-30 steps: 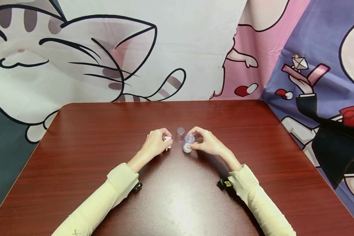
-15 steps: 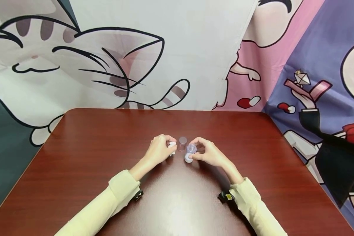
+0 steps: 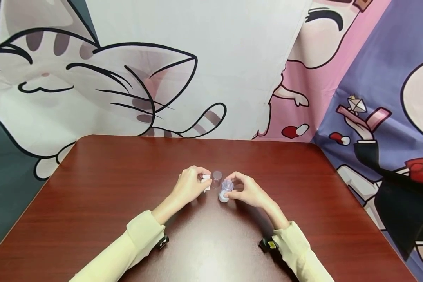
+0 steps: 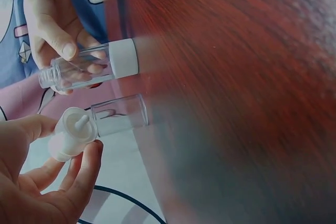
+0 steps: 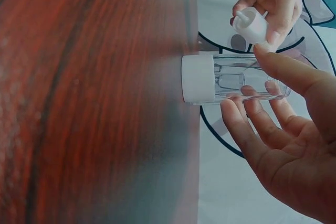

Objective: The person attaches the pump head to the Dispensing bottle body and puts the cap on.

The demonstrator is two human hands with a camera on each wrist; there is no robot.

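Observation:
A white pump head (image 3: 206,182) is pinched between the thumb and fingers of my left hand (image 3: 188,186). In the left wrist view this pump head (image 4: 73,132) is tilted, its short nozzle-like stub facing the camera, and it is apart from the bottle. My right hand (image 3: 248,191) grips a clear bottle (image 3: 226,190) by its sides. The bottle stands upright on its white base (image 4: 124,58), with the threaded neck (image 4: 48,77) uncovered. Just behind and between the hands stands a clear cap (image 3: 216,179), touched by neither hand as far as I can see.
The reddish-brown wooden table (image 3: 144,164) spreads around both hands, with a bright glare patch near its front. Behind it hangs a cartoon-printed cloth (image 3: 246,70). Dark wrist devices (image 3: 268,244) sit below the sleeves.
The head view has tilted, so everything sits lower in it. My left hand has brought the pump head slightly closer to the clear cap. The right hand still holds the bottle in place.

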